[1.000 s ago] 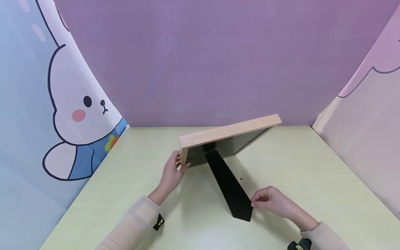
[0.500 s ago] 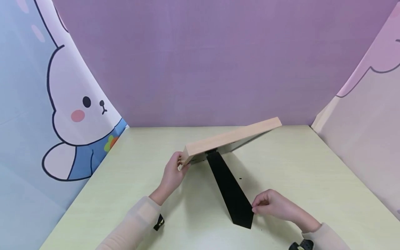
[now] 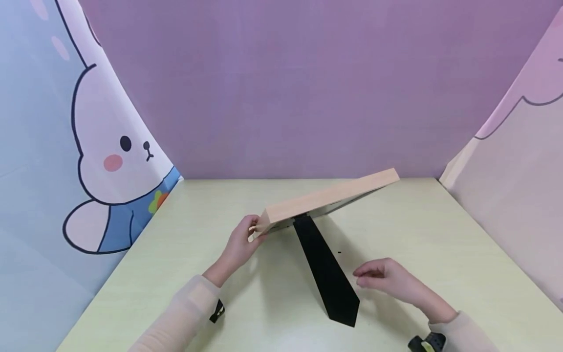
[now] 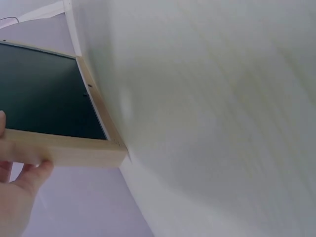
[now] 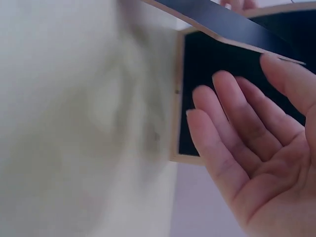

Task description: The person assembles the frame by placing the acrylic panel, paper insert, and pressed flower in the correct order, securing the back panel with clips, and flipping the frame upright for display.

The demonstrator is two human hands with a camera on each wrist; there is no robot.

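A photo frame (image 3: 332,195) with a light wooden border leans back on the table, its dark backing (image 4: 44,94) facing me. From that backing a black easel leg (image 3: 326,274) slopes out toward me. My left hand (image 3: 239,244) grips the frame's left side, with the thumb on the near side. Just right of the leg's lower end is my right hand (image 3: 393,281), apart from it and holding nothing. In the right wrist view its fingers (image 5: 232,108) are loosely bent below the leg.
The pale table (image 3: 211,205) carries a tiny dark speck (image 3: 339,252) to the right of the leg. A purple wall (image 3: 308,88) closes off the back. Side panels rise at the left, with a cartoon rabbit (image 3: 110,127), and at the right.
The frame has tipped further back, with the leg's end sliding toward me. My right hand has let go of the leg and lifted slightly away. My left hand keeps its grip.
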